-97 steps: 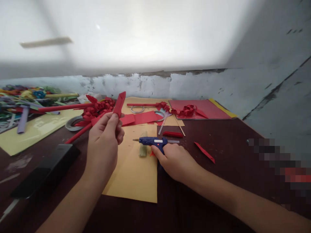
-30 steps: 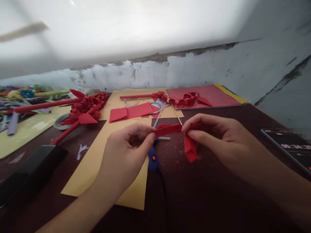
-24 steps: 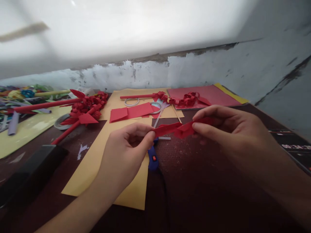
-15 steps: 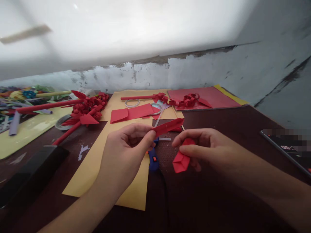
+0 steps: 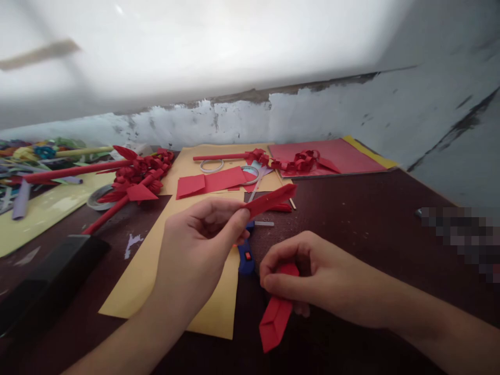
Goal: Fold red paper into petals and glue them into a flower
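My left hand (image 5: 207,245) pinches one end of a narrow folded red paper strip (image 5: 273,200), whose other end points up to the right. Lower and to the right, my right hand (image 5: 302,273) is closed on a folded red paper piece (image 5: 275,320) with a creased, pointed end hanging down. The two pieces are apart. Beneath and between the hands lies a blue tool with an orange switch (image 5: 246,256), partly hidden by my left fingers, with a clear stick (image 5: 264,224) at its top.
Yellow paper (image 5: 211,312) lies under my left forearm. Red paper flowers on stems (image 5: 142,177), tape rolls (image 5: 211,166), red sheets (image 5: 222,180) and a red folder (image 5: 332,156) are farther back. A black object (image 5: 58,276) sits left.
My right hand has moved down and slightly left with its red paper piece, which now shows more of its length. My left hand has barely moved.
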Demonstrator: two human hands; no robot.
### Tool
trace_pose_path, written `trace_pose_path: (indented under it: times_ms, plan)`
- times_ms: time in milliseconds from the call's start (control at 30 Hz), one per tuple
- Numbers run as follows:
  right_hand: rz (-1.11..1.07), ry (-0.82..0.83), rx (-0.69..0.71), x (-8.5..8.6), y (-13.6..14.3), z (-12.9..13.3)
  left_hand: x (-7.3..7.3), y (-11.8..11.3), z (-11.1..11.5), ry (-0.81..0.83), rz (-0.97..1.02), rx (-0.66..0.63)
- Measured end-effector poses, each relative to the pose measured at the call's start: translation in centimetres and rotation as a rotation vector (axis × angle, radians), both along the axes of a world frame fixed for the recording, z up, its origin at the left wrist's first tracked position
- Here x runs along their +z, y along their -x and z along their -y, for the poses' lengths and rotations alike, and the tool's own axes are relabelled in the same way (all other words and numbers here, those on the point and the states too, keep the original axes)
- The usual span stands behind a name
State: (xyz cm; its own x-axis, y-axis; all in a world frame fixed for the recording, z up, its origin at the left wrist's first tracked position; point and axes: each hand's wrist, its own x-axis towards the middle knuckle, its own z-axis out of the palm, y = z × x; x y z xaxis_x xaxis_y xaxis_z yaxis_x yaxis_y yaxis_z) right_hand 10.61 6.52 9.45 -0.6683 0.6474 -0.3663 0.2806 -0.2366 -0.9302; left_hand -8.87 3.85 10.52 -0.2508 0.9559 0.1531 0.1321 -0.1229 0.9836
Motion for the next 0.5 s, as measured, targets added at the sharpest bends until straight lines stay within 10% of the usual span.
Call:
trace_pose_path:
  times_ms: [500]
  plan:
    - [-0.161, -0.118, -0.346, -0.7, -0.3, -0.8, -0.3, -0.4, 0.6, -0.005, -0.085, -0.054]
